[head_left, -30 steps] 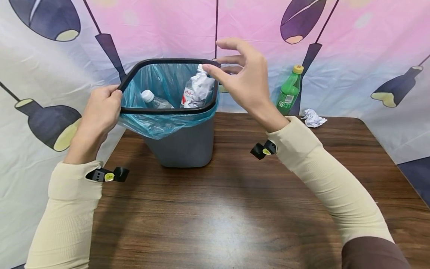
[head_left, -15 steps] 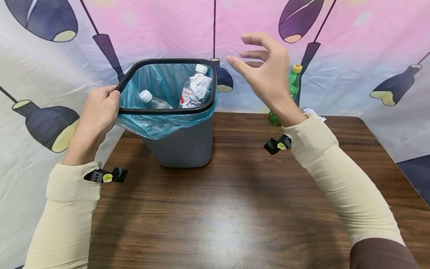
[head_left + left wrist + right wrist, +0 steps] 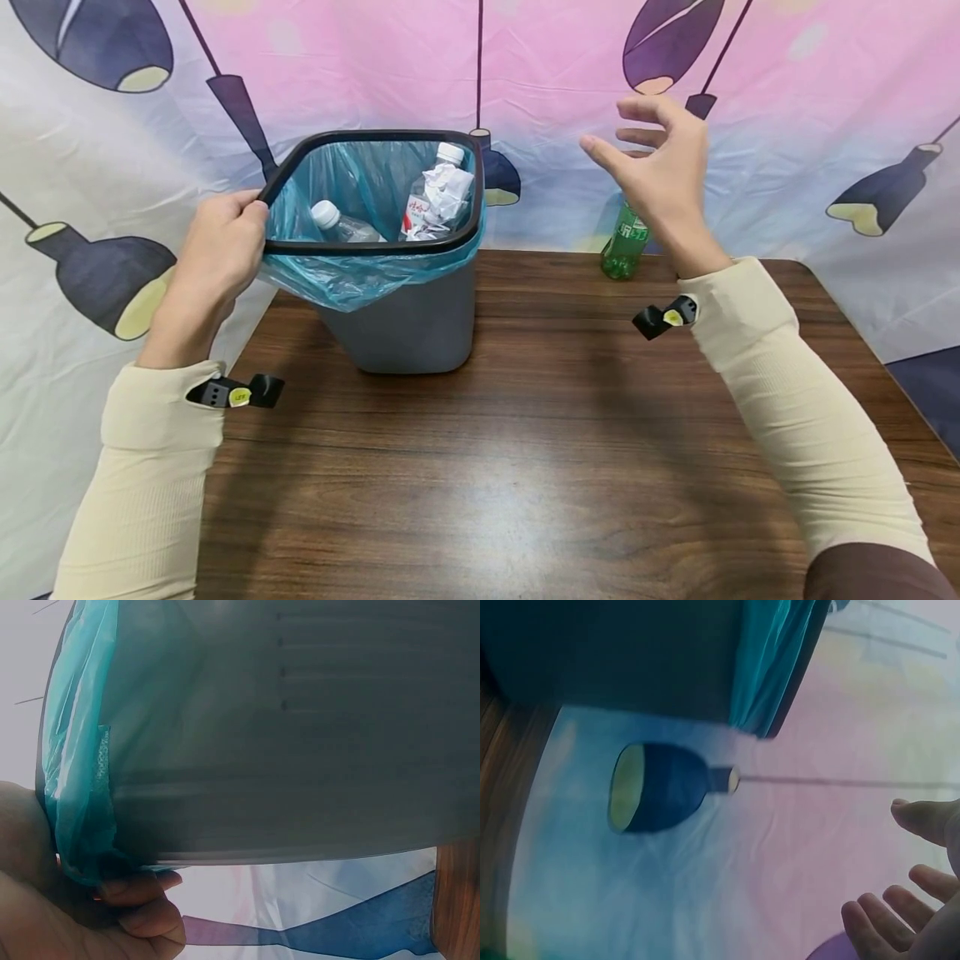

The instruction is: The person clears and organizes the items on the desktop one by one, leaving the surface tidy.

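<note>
Holding the black rim of the grey bin (image 3: 408, 329), the left hand (image 3: 217, 250) keeps its fingers (image 3: 142, 919) curled over the near-left corner, pinching the blue liner bag (image 3: 352, 279) against the rim. The bin stands on the wooden surface (image 3: 525, 467), tipped slightly toward the person. Inside it, beyond the left fingers, lie a clear plastic bottle (image 3: 337, 223), a second bottle with a white cap (image 3: 448, 154) and crumpled white paper (image 3: 444, 196).

Change over the last second: the right hand (image 3: 663, 179) was at the far-right rim, just beside the paper; it has since swung away to the right and is now well apart from the bin, raised in the air. Its fingers (image 3: 877, 926) are spread wide and relaxed, holding nothing. Reading: the paper is released and sits in the bin, so that drop looks complete.

Just behind and below the right fingers stands a green bottle (image 3: 622, 246) on the surface, upper part hidden by the hand. The right hand now appears nearest to this bottle. A patterned pink-and-blue cloth (image 3: 825, 100) hangs behind everything.
</note>
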The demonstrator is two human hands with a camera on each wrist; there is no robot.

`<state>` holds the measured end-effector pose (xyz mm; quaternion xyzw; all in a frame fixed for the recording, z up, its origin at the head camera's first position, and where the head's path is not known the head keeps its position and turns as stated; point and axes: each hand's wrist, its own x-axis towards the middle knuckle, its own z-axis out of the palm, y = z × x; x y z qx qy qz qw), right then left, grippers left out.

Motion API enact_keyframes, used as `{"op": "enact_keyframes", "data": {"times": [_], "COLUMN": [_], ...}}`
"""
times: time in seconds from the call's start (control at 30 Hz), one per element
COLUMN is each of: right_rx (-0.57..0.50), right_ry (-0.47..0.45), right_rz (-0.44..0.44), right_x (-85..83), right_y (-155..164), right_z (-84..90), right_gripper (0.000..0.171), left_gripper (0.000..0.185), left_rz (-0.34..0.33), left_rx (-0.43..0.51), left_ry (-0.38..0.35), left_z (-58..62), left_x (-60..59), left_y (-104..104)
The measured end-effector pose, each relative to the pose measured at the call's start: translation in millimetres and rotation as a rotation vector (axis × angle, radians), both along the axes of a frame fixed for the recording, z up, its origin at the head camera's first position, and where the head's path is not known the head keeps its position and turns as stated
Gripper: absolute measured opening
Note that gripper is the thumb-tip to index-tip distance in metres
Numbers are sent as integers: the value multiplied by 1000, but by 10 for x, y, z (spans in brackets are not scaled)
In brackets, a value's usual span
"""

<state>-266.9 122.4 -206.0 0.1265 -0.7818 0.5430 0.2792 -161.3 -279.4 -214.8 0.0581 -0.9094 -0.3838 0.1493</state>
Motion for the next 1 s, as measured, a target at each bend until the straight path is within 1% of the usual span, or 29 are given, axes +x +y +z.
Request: {"op": "enact_keyframes", "data": {"times": [0.17, 0.4, 0.6, 0.8, 1.0], "right_rx": [23, 64, 83, 70, 86], "right_ry": [-75, -139, -188, -278, -341], "right_rz": [-75, -174, -233, -297, -327], "right_x": [-84, -158, -215, -311, -383], "right_y": [197, 404, 521, 618, 696], "right_z": [-106, -273, -420, -528, -659], "right_gripper": [54, 56, 61, 68, 75], "left_gripper": [54, 53, 53, 53, 52], "left_rz": [2, 4, 8, 4, 0], "left_rx": [-3, -13, -15, -5, 0], "left_ry": [2, 2, 8, 17, 20], "left_z": [4, 2, -4, -8, -13], "left_x": [-5, -10, -1, -5, -17], "left_y": [6, 4, -3, -8, -14]}}
